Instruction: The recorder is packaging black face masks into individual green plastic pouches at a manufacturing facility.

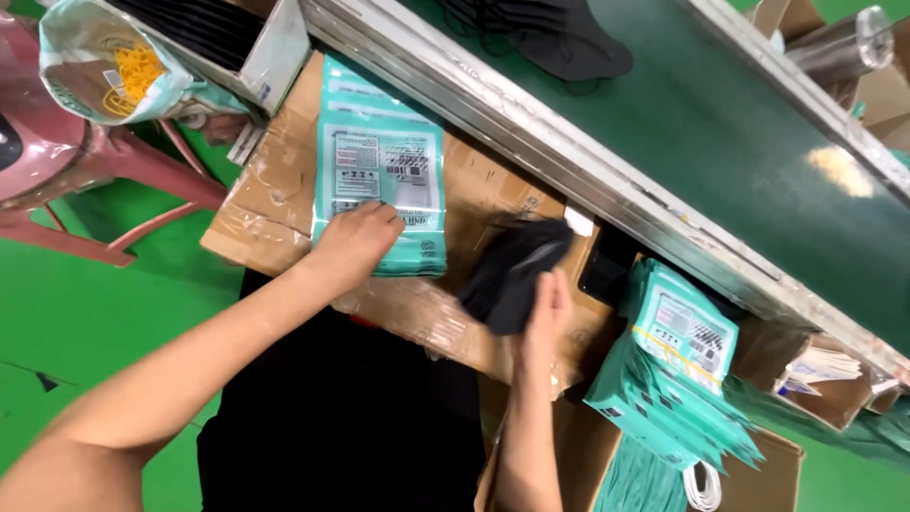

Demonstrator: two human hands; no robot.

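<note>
My left hand (353, 239) rests on the lower edge of a stack of teal and clear printed pouches (382, 166) lying on a taped cardboard work surface (275, 204); whether it grips the top pouch is unclear. My right hand (545, 308) holds a folded stack of black fabric masks (512, 270) just right of the pouches, above the cardboard.
A dark green conveyor belt (720, 123) with a metal rail runs diagonally behind, carrying more black masks (559, 38). A banded bundle of teal pouches (668, 365) sits in a cardboard box at right. A bag of yellow rubber bands (133, 71) and a red plastic chair (57, 161) stand at left.
</note>
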